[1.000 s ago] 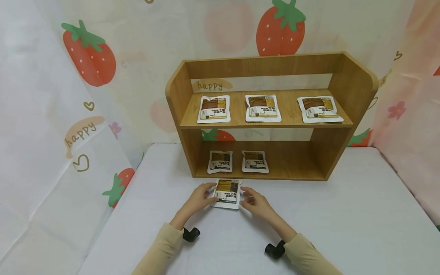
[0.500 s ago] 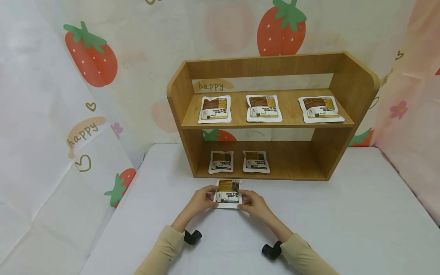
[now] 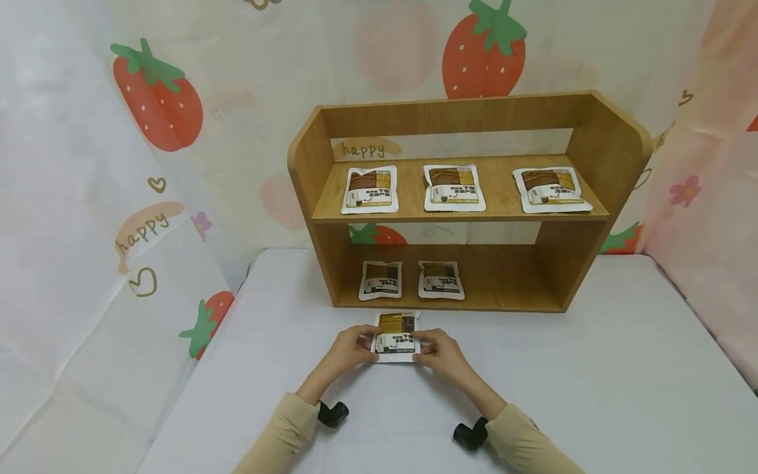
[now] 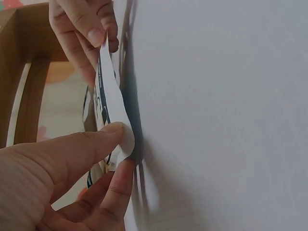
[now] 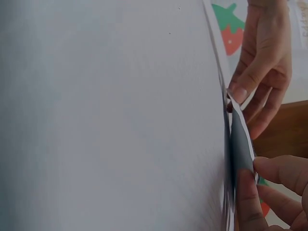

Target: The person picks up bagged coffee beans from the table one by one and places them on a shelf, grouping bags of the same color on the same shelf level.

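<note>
White worktop under a wooden shelf: left hand and right hand each pinch one packet by its side edges.

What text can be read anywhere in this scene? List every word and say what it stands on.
"happy" on the backdrop cloth, seen through the wooden shelf.
"happy" on the cloth at the left.
Print on the packet that both hands pinch: too small to read.
Print on the five shelf packets: too small to read.
Wrist views: no legible text.
</note>
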A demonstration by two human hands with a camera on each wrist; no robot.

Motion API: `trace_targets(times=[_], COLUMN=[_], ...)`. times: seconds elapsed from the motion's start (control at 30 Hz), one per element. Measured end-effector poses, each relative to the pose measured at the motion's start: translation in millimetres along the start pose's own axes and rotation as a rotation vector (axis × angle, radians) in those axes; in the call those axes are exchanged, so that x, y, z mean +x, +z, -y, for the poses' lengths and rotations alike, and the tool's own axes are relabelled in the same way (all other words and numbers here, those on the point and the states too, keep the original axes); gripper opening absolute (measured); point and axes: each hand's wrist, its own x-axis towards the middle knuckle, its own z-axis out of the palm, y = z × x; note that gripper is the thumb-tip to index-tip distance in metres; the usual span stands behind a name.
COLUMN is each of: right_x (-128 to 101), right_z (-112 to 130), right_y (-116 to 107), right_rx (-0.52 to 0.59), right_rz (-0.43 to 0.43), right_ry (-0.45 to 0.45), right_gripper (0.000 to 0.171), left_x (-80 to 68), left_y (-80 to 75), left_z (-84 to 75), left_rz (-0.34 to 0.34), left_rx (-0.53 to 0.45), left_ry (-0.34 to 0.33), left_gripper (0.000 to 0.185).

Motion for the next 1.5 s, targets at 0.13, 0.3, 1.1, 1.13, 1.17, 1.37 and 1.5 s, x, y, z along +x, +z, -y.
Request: trace_targets(times=[0.13,0.3,1.1,1.13,1.17,1.37,1.5], right_x=[-1,-2,-14,-14,-15,-18,-22], right_z=[-1,0,-13,-14,-14,-20,-25], right_y=[-2,-5,-38,-40,-42,-56,-66], right_rx=[-0.004,-0.017,-0.072,-0.071,-0.068,-0.065,-0.065], right_rz=[0.002,-0.004,-0.036,-0.036,-0.037,-0.028,-0.020], right_ry=[0.014,0.031,0.031,0.033,0.036,0.040,0.027], right_gripper=[0.042,0.041,0.043,0.042,0.043,0.043,0.044], left_x=[0.0,-2.2,12.9,13.3,14.0,18.8,21.6], left_y=[2.5,1.7,27.5,28.8,30.0,39.5,46.2], left_z=[1.5,-2.1,-29.2,-30.7,-32.2,-40.7,-45.7], left_rz=[0.007,0.007,0.032,0.033,0.034,0.042,0.051], left_rx=[0.001,-0.018,0.021,0.021,0.020,0.012,0.003], left_ry=[0.017,0.109,0.115,0.122,0.129,0.160,0.176], left_gripper=[0.047,0.043,0.044,0.044,0.044,0.043,0.042])
